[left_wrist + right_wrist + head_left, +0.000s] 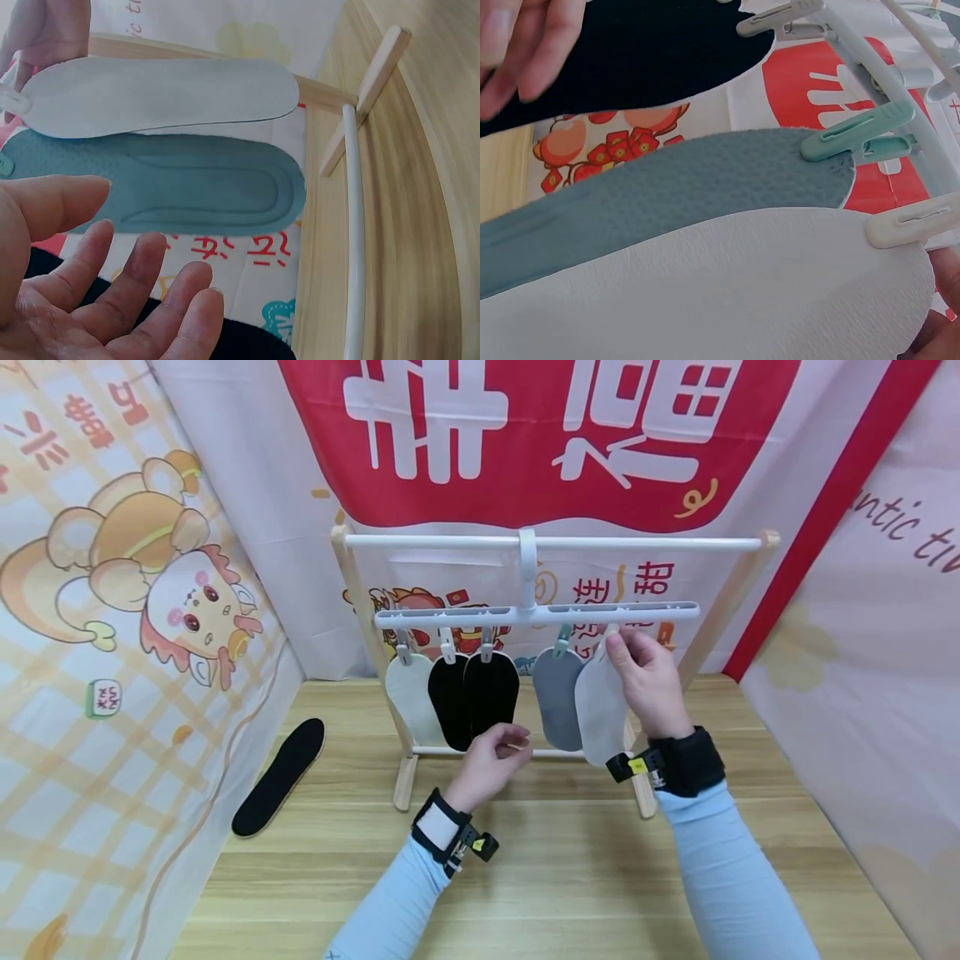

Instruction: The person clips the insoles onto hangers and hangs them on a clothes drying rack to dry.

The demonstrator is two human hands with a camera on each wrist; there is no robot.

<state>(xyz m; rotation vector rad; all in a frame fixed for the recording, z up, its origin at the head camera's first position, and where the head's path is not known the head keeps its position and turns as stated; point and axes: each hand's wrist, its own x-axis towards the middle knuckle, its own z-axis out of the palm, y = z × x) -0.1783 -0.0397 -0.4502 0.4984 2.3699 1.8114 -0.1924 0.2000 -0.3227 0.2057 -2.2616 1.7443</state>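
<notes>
A white insole [602, 710] hangs from a white clip [915, 221] on the hanger [536, 614]. My right hand [651, 681] grips it at its upper edge, close to the clip; part of the fingers is hidden behind the insole in the right wrist view. Beside it a grey-blue insole [210, 184] hangs from a green clip [859, 135]. My left hand [495, 764] holds nothing, its fingers loosely bent, just in front of the lower end of a black insole [491, 689]. Another black insole [447, 702] and a whitish insole [412, 697] hang further left.
The hanger hooks over the top bar [442, 541] of a wooden-sided rack [693, 618]. An orange clip [666, 633] is at the hanger's right end. A loose black insole [279, 777] lies on the wooden table [525, 877] at left. Printed cloth [247, 443] surrounds the table.
</notes>
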